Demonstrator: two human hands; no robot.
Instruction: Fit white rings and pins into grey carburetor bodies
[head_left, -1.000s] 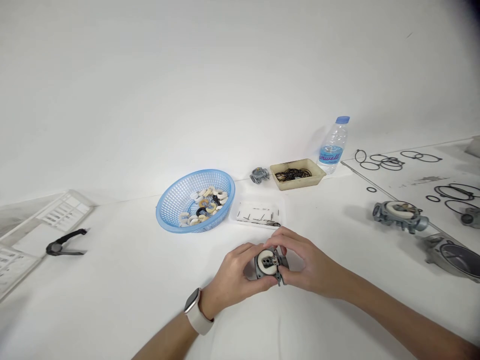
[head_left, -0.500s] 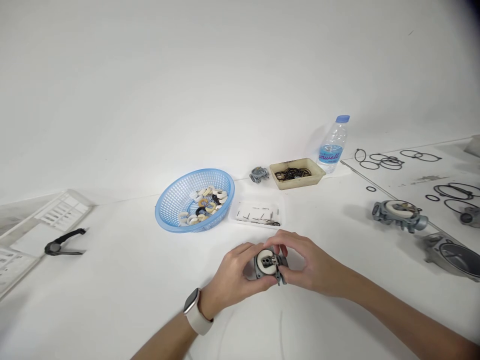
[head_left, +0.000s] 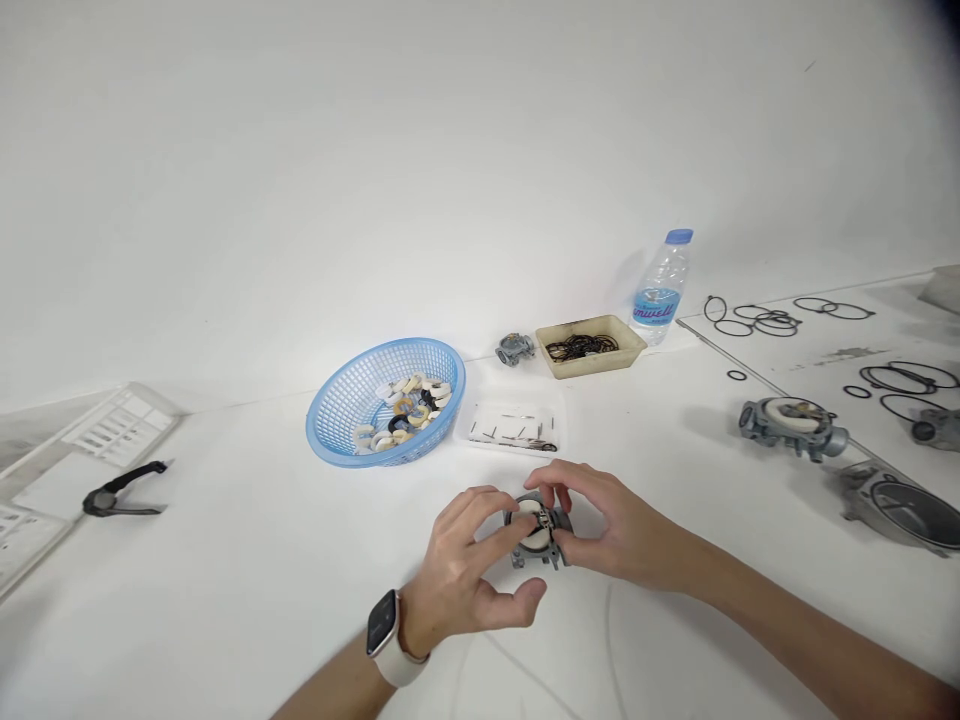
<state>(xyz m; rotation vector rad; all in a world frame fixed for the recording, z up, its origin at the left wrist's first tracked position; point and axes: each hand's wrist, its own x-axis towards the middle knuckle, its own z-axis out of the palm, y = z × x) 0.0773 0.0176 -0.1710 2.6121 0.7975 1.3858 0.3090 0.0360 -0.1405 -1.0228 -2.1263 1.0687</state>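
Observation:
A grey metal carburetor body (head_left: 517,556) rests on the white table in front of me, its white ring-shaped float (head_left: 537,541) facing up. My right hand (head_left: 600,510) grips the body's right side between thumb and fingers. From the left, my left hand (head_left: 472,570) reaches over it; the index fingertip touches the middle of the float. That hand's thumb stands away from the body, so its fingers are apart. Both hands partly cover the carburetor, and I cannot make out the small parts under the fingertips.
Beyond my hands are a blue basket (head_left: 313,430) of floats, a clear tray (head_left: 480,446) of small pins and a beige tray (head_left: 596,368) of black rings. A bottle (head_left: 658,300), another carburetor (head_left: 795,428) and a float bowl (head_left: 862,495) lie right; pliers (head_left: 112,497) lie left.
My left hand has let go of the carburetor's left side. Its thumb has moved off, and its index finger now lies over the float. The right hand stays on the body.

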